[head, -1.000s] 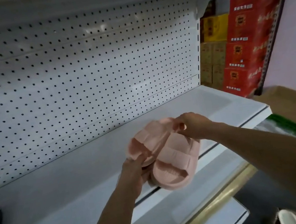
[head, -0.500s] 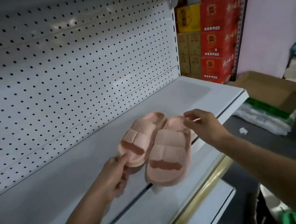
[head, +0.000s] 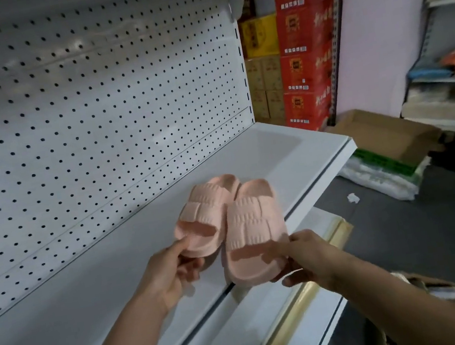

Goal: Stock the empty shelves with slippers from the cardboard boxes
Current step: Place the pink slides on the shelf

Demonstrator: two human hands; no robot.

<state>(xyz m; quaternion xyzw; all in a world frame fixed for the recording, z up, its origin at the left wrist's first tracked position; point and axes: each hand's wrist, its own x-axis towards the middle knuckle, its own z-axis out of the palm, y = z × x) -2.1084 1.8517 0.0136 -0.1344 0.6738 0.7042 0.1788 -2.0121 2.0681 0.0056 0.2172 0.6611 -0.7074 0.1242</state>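
Both hands are gripping a pair of peach slippers at their near ends: the left hand (head: 170, 273) is pinching the toe edge of the left slipper (head: 204, 220), and the right hand (head: 309, 260) is curling its thumb and fingers round the toe of the right slipper (head: 253, 237). Holding each by the near tip looks meant to let the person square the two side by side, heels pointing toward the pegboard (head: 76, 112). The pair is sitting on the white shelf (head: 291, 150), near its front lip, with the right slipper overhanging the edge a little.

Going from big to small: the pegboard back is filling the left and far side; the shelf is stretching bare to the far right. Stacked red cartons (head: 308, 49) are standing beyond the shelf's far end, with yellow cartons (head: 260, 36) beside them. An open cardboard box (head: 387, 135) is lying on the floor to the right, over green-printed white sacks (head: 381, 174). Nothing is blocking the slippers from sliding farther in.
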